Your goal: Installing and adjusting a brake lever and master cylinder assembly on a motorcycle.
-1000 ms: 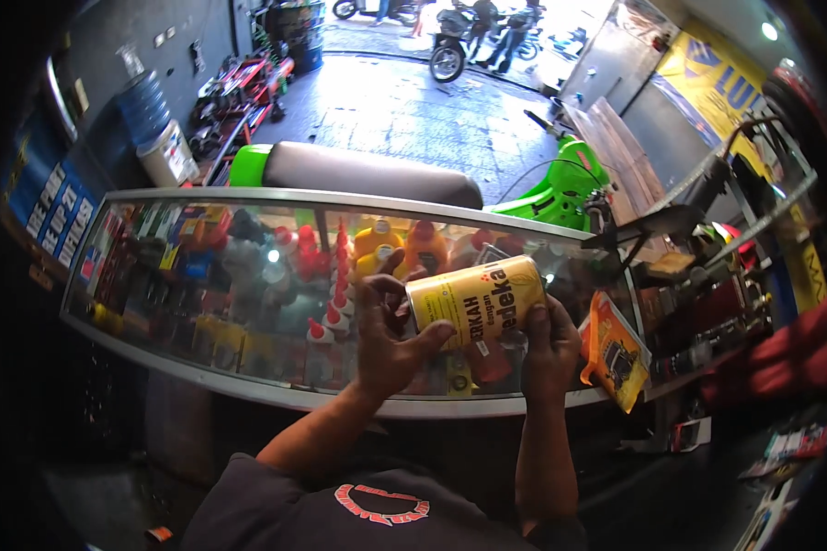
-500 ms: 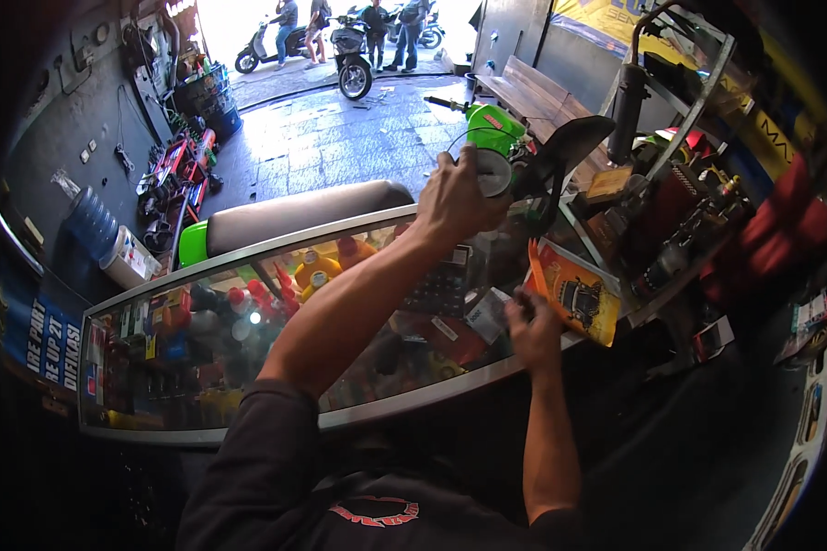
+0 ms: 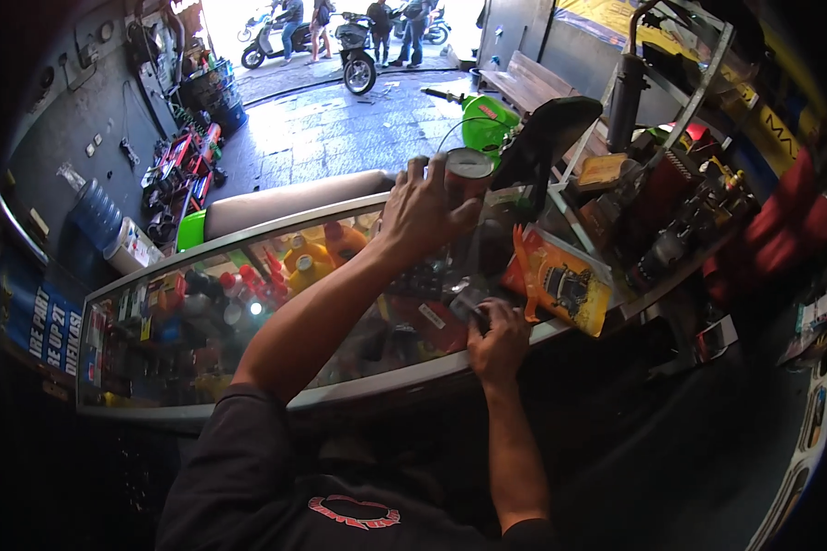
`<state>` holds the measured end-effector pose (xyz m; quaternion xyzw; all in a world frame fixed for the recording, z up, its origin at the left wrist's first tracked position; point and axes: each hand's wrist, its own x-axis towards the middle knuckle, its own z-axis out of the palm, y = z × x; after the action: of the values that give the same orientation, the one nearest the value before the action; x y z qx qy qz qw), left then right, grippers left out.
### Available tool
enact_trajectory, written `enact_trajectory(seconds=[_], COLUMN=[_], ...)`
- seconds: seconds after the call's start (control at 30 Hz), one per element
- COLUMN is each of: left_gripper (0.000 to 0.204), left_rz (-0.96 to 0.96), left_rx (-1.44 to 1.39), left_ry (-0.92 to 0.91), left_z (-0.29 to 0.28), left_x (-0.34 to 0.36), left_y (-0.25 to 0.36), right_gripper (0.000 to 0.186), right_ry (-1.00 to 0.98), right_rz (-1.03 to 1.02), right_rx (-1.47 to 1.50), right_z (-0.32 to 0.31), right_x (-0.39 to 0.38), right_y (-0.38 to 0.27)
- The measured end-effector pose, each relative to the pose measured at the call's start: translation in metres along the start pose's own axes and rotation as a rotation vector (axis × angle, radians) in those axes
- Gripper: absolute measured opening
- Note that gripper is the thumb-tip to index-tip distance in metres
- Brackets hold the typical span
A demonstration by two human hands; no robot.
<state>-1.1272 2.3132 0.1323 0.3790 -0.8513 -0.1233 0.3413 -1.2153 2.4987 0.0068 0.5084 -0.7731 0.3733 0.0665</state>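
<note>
Left hand (image 3: 423, 211) touches the can (image 3: 470, 174) by the tabletop's (image 3: 386, 376) far edge, right hand (image 3: 499, 342) at the grey packet (image 3: 467, 298); clenched or released, can't tell either grip!

Orange packet (image 3: 565, 286) on glass counter (image 3: 386, 376)

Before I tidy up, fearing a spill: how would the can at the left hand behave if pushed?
The can is probably stiff, given its round rim. Upright at the left hand, it might tip if pushed high; laid down, its cylindrical body would likely roll.
</note>
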Motion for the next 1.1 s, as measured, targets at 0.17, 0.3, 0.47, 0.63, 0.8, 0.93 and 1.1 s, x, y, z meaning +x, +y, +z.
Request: enact_trajectory(seconds=[0.17, 0.3, 0.47, 0.63, 0.8, 0.93, 1.1], left_gripper=[0.063, 0.055, 0.04, 0.031, 0.02, 0.011, 0.006], left_rz=[0.184, -0.001, -0.225, -0.311, -0.37, -0.521, -0.587], left_rx=[-0.103, -0.138, -0.164, -0.121, -0.224, -0.05, 0.102], left_ry=[0.015, 0.066, 0.235, 0.42, 0.526, 0.741, 0.914], left_z=[-0.073, -0.14, -0.225, -0.32, -0.432, -0.547, -0.644], left_x=[-0.112, -0.215, -0.357, -0.487, -0.615, -0.659, -0.715], left_y=[-0.041, -0.094, -0.167, -0.241, -0.33, -0.394, -0.472], right_gripper=[0.022, 0.034, 0.031, 0.019, 0.017, 0.025, 0.028], right_ry=[0.37, 0.342, 0.502, 0.295, -0.041, -0.25, 0.049], right_rz=[-0.057, 0.077, -0.134, -0.131, -0.164, -0.27, -0.426], right_rx=[-0.172, -0.377, -0.141, 0.377, 0.964, 0.937, 0.548], right_z=[0.008, 0.013, 0.018, 0.077, 0.176, 0.247, 0.333], right_x=[0.009, 0.021, -0.007, -0.087, -0.185, -0.201, -0.19], right_y=[0.003, -0.004, -0.04, -0.254, -0.496, -0.625, -0.683])
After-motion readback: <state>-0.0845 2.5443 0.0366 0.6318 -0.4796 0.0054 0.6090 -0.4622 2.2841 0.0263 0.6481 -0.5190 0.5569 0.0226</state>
